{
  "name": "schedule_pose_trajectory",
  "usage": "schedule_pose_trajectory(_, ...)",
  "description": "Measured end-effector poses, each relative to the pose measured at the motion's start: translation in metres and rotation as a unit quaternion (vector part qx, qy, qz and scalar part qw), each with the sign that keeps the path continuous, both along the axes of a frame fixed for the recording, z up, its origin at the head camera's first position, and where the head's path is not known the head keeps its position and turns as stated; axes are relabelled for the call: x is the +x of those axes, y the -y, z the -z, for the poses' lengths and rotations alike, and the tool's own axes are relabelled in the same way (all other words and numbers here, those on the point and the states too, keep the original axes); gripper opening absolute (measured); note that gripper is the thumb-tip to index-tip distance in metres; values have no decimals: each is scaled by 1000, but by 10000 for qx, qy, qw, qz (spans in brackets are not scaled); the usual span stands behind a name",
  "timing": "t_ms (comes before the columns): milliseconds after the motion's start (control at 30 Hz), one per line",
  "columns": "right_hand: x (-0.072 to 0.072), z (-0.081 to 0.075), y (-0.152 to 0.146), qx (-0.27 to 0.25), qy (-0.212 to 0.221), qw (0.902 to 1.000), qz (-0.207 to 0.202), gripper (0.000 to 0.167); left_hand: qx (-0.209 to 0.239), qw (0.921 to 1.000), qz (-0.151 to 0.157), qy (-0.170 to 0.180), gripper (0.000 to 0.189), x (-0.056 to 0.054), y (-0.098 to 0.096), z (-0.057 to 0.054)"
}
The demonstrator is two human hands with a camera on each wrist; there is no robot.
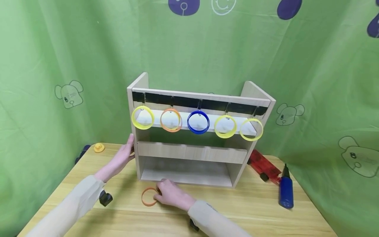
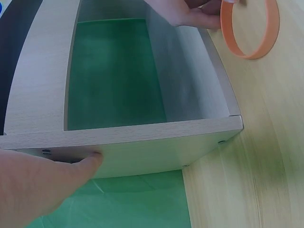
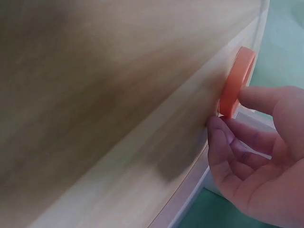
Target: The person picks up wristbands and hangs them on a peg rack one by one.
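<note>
An orange ring (image 1: 149,197) is at the tabletop in front of the wooden rack (image 1: 189,153). My right hand (image 1: 173,195) pinches the ring's right edge; in the right wrist view the thumb is against the orange band (image 3: 233,85) and the other fingers curl beside it. My left hand (image 1: 122,156) rests against the outside of the rack's left side panel, thumb up and fingers partly hidden behind it. In the left wrist view that hand (image 2: 42,183) touches the panel (image 2: 142,152). The rack stands upright on the table.
Along the rack's black strip, hooks hold several rings: yellow ones (image 1: 143,127), an orange one (image 1: 171,130) with yellow inside, a blue one (image 1: 198,132). A yellow duck (image 1: 99,147) sits far left. To the right lie a red toy car (image 1: 264,165) and a blue pump (image 1: 286,192).
</note>
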State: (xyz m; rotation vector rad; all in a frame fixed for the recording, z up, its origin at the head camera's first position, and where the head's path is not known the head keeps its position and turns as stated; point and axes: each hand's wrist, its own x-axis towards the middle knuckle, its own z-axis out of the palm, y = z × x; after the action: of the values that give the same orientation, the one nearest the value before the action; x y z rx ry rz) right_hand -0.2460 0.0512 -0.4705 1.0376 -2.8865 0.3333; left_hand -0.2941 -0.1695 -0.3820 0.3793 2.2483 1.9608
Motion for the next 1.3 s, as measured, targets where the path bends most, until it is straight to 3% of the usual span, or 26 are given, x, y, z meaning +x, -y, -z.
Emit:
schedule_pose_trajectory(167, 2, -4, 1, -82, -106, 9998, -151, 4, -28, 10000, 4, -58, 87, -1, 1, 0)
schedule_pose_trajectory(467, 10, -20, -11, -514, -342, 9967, -519, 5, 15, 10000, 3, -8, 87, -2, 0, 1)
schedule_pose_trajectory(733, 21, -47, -42, -1043, -561, 9907, -675, 8, 52, 10000, -34, 24, 89, -2, -1, 1)
schedule_pose_trajectory(967, 32, -90, -80, -1776, -1514, 9683, -886, 10, 44, 10000, 16, -13, 88, -3, 0, 1)
schedule_pose_trajectory(1133, 41, -129, -111, -1916, -1954, 9602, -565, 12, 26, 10000, 8, 41, 88, -2, 0, 1)
schedule_pose_trajectory(1300, 46, -171, -142, -2052, -2526, 9449, -357, 16, 69, 10000, 13, 43, 89, -3, -1, 1)
